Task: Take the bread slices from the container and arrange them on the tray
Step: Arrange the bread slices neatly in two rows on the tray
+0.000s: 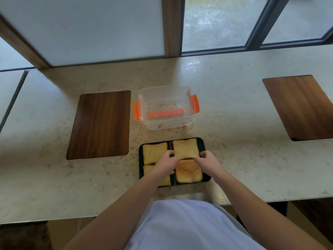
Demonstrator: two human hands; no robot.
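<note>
A black tray (202, 144) lies on the counter in front of me with several toasted bread slices on it. The far right slice (186, 147) is held at its near corners by both hands: my left hand (166, 164) grips its left corner and my right hand (209, 162) its right corner. A far left slice (154, 152) and a near right slice (188, 171) lie flat. My left hand and forearm mostly hide the near left slice (146, 169). Behind the tray stands the clear plastic container (166, 107) with orange clips, holding only crumbs.
Two dark wooden boards are set into the pale stone counter, one at the left (100, 123) and one at the far right (302, 107). Crumbs lie between container and tray. Glass panels and a wooden post rise behind the counter.
</note>
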